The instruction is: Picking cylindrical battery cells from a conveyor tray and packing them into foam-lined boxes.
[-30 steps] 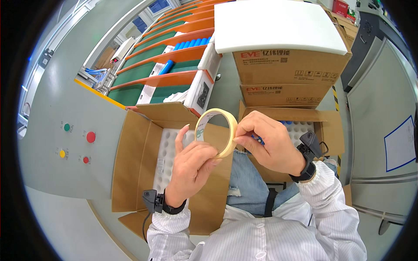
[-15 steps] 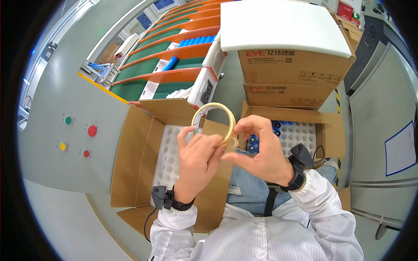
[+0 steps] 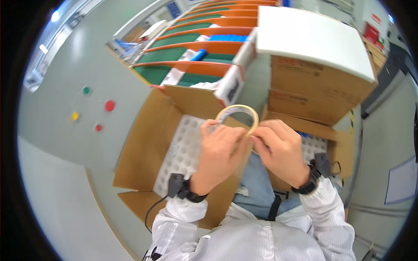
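The roll of tape (image 3: 241, 107) is held up in front of the body, between the two hands and above the gap between the two open boxes. It is a ring, so its axis runs through the hole: this points roughly from the wearer's eyes outward, the round opening facing the wearer and part of the inner wall showing at the upper left. The rim arches upward; its lower part is hidden behind the fingers.

The left hand (image 3: 221, 150) has its fingers closed around the lower left of the ring. The right hand (image 3: 282, 152) has thumb and fingertips drawn together on the lower right edge; blur hides whether they pinch the rim itself or a loose end.

Below the left hand, the left box (image 3: 143, 150) holds a white tray (image 3: 179, 150) with round holes. Near the right hand, the right box (image 3: 346, 150) holds another white tray (image 3: 317, 147), with something blue (image 3: 302, 134) beside the fingers.
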Demonstrator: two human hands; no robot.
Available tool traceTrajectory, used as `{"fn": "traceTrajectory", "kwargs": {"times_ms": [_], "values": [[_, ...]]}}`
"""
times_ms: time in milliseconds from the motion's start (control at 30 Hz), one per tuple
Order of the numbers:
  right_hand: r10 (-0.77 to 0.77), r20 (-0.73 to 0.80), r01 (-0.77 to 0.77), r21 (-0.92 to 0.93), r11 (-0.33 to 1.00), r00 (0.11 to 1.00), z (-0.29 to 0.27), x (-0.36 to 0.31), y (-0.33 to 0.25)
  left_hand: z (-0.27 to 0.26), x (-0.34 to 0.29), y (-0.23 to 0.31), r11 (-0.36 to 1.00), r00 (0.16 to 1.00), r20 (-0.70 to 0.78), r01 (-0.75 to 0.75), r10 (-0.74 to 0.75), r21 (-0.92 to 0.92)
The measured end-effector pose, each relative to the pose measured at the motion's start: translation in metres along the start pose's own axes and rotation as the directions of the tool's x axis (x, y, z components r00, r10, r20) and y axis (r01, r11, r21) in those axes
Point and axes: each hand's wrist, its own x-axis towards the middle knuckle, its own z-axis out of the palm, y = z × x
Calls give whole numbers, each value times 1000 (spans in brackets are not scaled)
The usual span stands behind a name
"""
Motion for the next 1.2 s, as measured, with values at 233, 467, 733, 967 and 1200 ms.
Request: {"fn": "traceTrajectory", "kwargs": {"times_ms": [233, 467, 733, 967, 1200], "values": [[144, 149, -140, -34, 990, 978, 3, 5, -5, 1, -1, -4, 1000, 999, -49, -5, 3, -27], [-255, 47, 259, -107, 960, 966, 13, 9, 1, -3, -8, -4, 897, 947, 48, 318, -319, -307], [-287, -28, 288, 123, 950, 958, 9, -3, -9, -50, -17, -77, 938, 811, -537, 332, -230, 100], [96, -16, -90, 204, 975, 995, 11, -38, 11, -151, -29, -175, 406, 902, -417, 343, 108, 847], [195, 59, -203, 190, 961, 979, 23, -54, 15, -163, -48, -242, 294, 967, -253, 235, 25, 926]]}}
